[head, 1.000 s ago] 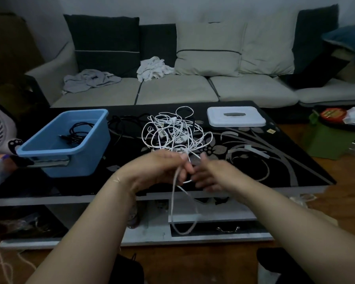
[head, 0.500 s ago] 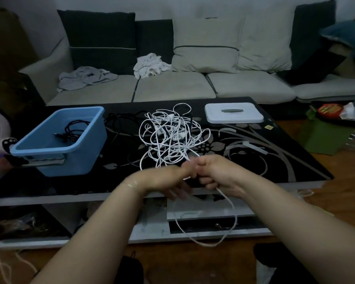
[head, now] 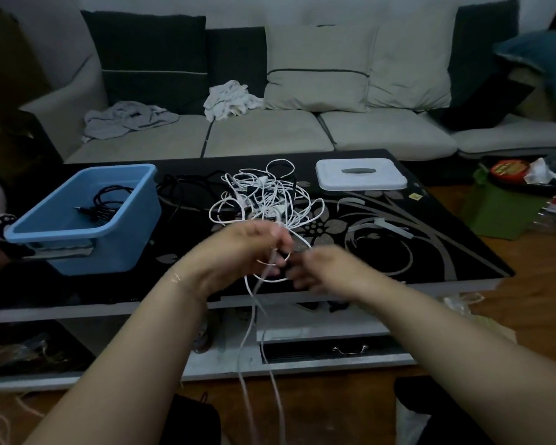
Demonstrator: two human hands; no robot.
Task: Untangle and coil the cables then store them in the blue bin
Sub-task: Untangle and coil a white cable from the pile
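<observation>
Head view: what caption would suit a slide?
Left hand pinches a white cable pulled from the tangle; blue bin waits nearby.

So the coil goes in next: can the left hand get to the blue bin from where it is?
Probably yes. The blue bin stands open-topped on the table, on the left hand's side, nothing between them. That hand grips the white cable, though.

Bare glass table (head: 398,261) lies right of the white cable tangle (head: 264,200); the blue bin (head: 87,239) blocks the left; black cables (head: 187,184) fill the gap between; white lidded box (head: 361,175) behind.
</observation>
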